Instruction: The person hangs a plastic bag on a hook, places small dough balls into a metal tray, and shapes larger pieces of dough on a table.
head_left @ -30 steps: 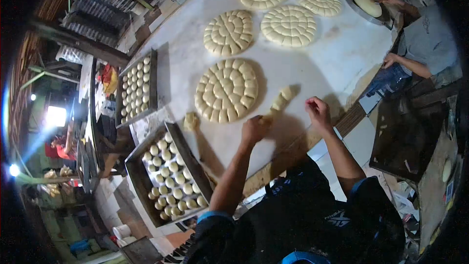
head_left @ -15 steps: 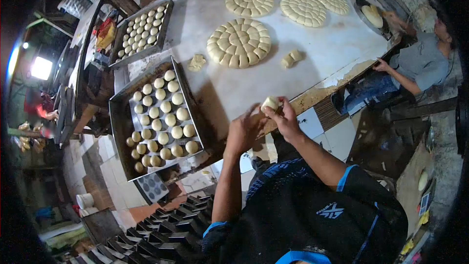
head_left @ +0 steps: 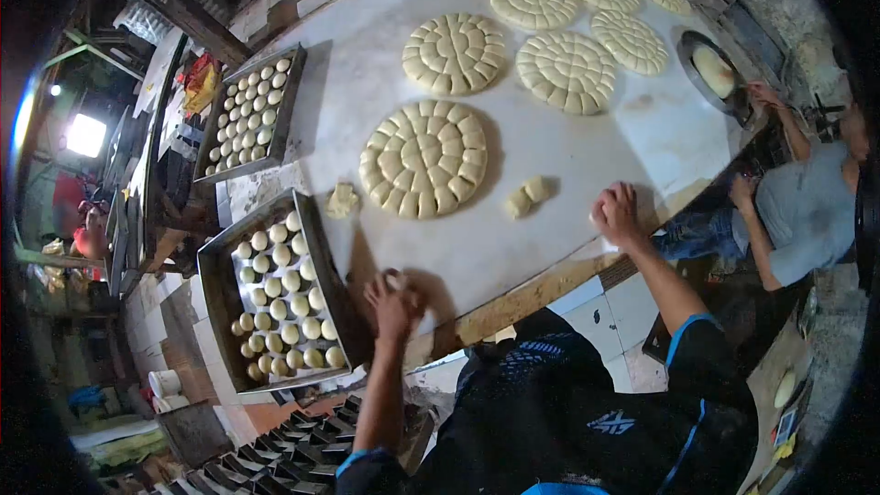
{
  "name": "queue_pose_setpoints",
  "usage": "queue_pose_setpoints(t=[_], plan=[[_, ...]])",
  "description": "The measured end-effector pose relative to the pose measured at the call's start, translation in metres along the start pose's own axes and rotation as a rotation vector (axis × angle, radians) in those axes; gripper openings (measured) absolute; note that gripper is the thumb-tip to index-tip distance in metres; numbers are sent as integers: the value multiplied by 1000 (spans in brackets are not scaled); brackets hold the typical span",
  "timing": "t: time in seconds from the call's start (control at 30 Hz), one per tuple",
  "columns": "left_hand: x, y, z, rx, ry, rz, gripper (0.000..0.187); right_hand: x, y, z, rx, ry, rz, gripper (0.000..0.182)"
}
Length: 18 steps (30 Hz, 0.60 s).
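My left hand is low over the table beside the near tray, its fingers curled around a pale piece of dough that shows only in part. Farther right, my right hand rests on the tabletop near its front edge with the fingers bent down. Whatever may be under those fingers is hidden. Between the hands and a little beyond them lies a lumpy dough piece. A large round of dough cut into segments sits behind it, with a flattened dough scrap to its left.
The near metal tray holds several dough balls; another tray stands behind it. More cut dough rounds lie on the table. At the right, a person is beside a round pan with dough. Dark metal moulds lie below left.
My hands were together around a dough piece over the table edge; they have parted, the left moving left toward the tray and the right moving right onto the table. The view has shifted.
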State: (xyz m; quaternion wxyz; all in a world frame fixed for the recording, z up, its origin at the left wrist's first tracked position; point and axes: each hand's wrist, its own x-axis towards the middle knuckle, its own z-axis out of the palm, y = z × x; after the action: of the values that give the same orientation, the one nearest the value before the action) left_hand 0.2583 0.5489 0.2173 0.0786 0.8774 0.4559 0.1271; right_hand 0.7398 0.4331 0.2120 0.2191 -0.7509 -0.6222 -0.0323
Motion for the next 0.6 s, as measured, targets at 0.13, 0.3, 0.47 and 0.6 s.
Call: queue_pose_setpoints(t=[0.13, 0.3, 0.47, 0.6], plan=[[98, 44, 26, -280, 343, -81, 26, 77, 21, 42, 171, 261, 175, 7], [4, 82, 113, -347, 59, 63, 23, 21, -48, 37, 305, -155, -110, 14], [1, 6, 54, -642, -67, -332, 13, 43, 62, 16, 132, -49, -124, 15], [117, 46, 37, -234, 224, -132, 15, 122, 15, 44, 218, 143, 147, 10]])
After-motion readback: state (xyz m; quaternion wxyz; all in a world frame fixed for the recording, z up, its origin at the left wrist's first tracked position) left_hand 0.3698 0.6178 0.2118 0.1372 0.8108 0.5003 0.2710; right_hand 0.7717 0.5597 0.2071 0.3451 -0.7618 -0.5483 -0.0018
